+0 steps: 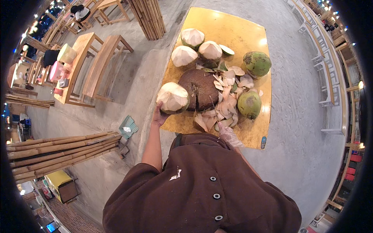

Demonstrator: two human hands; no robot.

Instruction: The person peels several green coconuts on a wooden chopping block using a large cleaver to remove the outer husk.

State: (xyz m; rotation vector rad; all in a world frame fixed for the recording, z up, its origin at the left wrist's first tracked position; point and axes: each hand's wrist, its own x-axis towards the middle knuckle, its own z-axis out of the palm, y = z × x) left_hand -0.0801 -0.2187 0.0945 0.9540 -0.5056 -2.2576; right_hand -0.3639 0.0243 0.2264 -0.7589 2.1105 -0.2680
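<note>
My left hand [159,116] grips a trimmed coconut [173,97], its top shaved to pale facets, against the left side of a round, dark wooden chopping block [201,87]. The block has a deep crack. In a clear plastic glove, my right hand [229,136] is at the table's near edge beside a heap of husk shavings [227,103]. Whether it holds anything is unclear. Beyond the block sit several more trimmed coconuts [192,38]. Two unpeeled green coconuts [257,63] [249,104] lie to the right of the shavings.
Everything rests on a yellow-topped table [227,23]. A cut husk slice [226,49] lies near the far coconuts. Left of the table are a bamboo-clad post [148,19], a wooden bench [105,64], a bamboo pole bundle [64,151] and a green dustpan [128,127]. A person [81,13] sits far off.
</note>
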